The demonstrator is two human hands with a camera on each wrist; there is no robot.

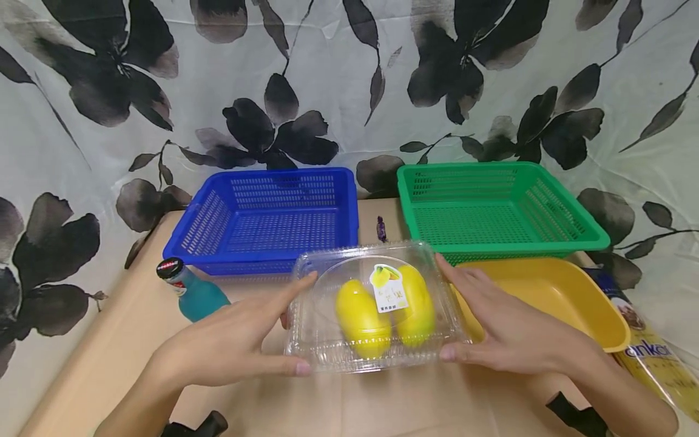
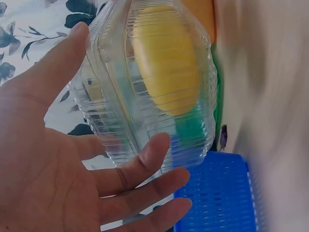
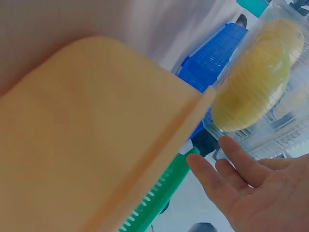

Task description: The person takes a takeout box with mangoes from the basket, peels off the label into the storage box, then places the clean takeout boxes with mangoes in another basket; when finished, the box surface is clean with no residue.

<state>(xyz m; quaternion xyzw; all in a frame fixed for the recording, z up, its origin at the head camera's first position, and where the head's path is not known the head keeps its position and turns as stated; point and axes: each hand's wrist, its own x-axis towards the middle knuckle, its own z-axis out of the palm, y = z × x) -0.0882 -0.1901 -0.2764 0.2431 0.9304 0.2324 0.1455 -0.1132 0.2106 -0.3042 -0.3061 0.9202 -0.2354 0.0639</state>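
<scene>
The fruit box [image 1: 377, 306] is gripped at left by the left hand [image 1: 235, 340] and, apparently, at right by the right hand [image 1: 513, 328].

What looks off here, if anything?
The small purple item: it lies alone between the blue basket and the green basket, outside both, so it looks stray. The teal bottle slants, though that may be perspective. No spill shows, and the clear container looks intact.

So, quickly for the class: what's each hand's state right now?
Left hand: holding the clear container by its left side.
Right hand: holding it by its right side.
</scene>
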